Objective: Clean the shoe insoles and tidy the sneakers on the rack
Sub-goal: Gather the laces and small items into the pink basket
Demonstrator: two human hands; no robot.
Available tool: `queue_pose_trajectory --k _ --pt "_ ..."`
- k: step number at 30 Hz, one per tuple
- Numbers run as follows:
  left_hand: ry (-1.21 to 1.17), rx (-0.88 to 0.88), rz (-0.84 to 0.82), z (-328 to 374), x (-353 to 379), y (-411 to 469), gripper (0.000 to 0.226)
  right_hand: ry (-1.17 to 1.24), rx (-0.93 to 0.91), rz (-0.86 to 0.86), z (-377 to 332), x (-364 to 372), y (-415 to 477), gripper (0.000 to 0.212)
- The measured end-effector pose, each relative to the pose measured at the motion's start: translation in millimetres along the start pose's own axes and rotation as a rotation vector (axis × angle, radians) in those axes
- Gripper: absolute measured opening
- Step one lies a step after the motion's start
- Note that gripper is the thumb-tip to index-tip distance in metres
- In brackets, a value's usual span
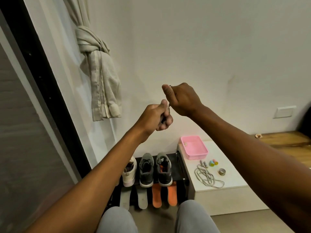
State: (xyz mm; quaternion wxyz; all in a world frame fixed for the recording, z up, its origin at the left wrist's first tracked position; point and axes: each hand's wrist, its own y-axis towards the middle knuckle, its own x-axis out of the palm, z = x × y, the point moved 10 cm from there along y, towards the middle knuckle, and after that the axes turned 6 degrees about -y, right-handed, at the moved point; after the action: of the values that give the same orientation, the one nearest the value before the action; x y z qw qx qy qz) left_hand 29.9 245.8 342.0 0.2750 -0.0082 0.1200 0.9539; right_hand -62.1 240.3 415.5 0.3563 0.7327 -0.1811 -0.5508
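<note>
White sneaker [129, 172], two grey mesh sneakers [146, 170] lined on black rack [175, 167]; grey insoles [125, 197], orange insoles [156, 195] lying out below, likely still to refit. Left hand [159, 116], right hand [183, 100]: raised, both gripping small dark unidentified item [169, 106].

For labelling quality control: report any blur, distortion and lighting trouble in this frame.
Head view: wide-angle bending tilts the door frame; head view: light is dim, warm, without glare; head view: left hand and right hand are slightly smeared, so the small thing they grip is unreadable; head view: grey sneakers are legible.
</note>
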Motion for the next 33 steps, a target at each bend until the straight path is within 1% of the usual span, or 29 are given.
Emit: queue_pose_trajectory --k 2,3,6,9,11,13,15,17,21,25,27,31,33 --pt "-0.162 -0.046 -0.004 -4.7 -3.4 1.4 0.05 0.06 0.057 -0.005 9.4 7.2 -5.3 0.077" --pt "-0.251 -0.068 0.005 -6.7 -3.7 1.5 0.05 0.085 0.091 -0.008 13.6 11.0 -8.9 0.076" --pt "-0.523 -0.107 0.068 -13.1 -6.9 2.0 0.048 0.166 0.177 -0.034 18.3 23.8 -20.9 0.064" --pt "-0.788 -0.081 0.16 -13.3 -13.3 3.8 0.045 0.207 0.176 -0.092 10.6 38.1 -30.6 0.055" --pt "-0.957 -0.043 0.17 -10.3 -13.6 6.5 0.042 0.234 0.177 -0.104 5.2 44.3 -34.7 0.053" --pt "-1.044 -0.001 0.162 -6.6 -14.3 9.5 0.042 0.284 0.217 -0.119 2.6 49.3 -36.6 0.049" --pt "-1.058 0.036 0.194 -4.0 -18.9 11.1 0.042 0.281 0.256 -0.157 0.0 55.1 -37.1 0.038" --pt "-1.055 0.053 0.25 -5.9 -24.3 11.6 0.041 0.228 0.274 -0.216 -1.3 60.6 -36.6 0.031" --pt "-1.037 0.047 0.334 -21.0 -32.9 14.8 0.035 0.122 0.238 -0.342 -4.9 67.2 -35.2 0.023" --pt "-1.014 0.069 0.403 -26.6 -45.4 17.5 0.03 0.079 0.211 -0.364 -10.6 62.5 -35.9 0.03" --pt "-1.004 0.085 0.431 -26.2 -48.7 17.7 0.028 0.04 0.213 -0.369 -14.0 59.7 -38.0 0.03" --pt "-0.988 0.101 0.49 -29.8 -54.4 17.7 0.029 -0.099 0.177 -0.387 -27.5 50.3 -42.5 0.028" --pt "-0.98 0.115 0.527 -32.0 -58.0 16.4 0.03 -0.191 0.119 -0.392 -37.7 43.6 -44.3 0.029"
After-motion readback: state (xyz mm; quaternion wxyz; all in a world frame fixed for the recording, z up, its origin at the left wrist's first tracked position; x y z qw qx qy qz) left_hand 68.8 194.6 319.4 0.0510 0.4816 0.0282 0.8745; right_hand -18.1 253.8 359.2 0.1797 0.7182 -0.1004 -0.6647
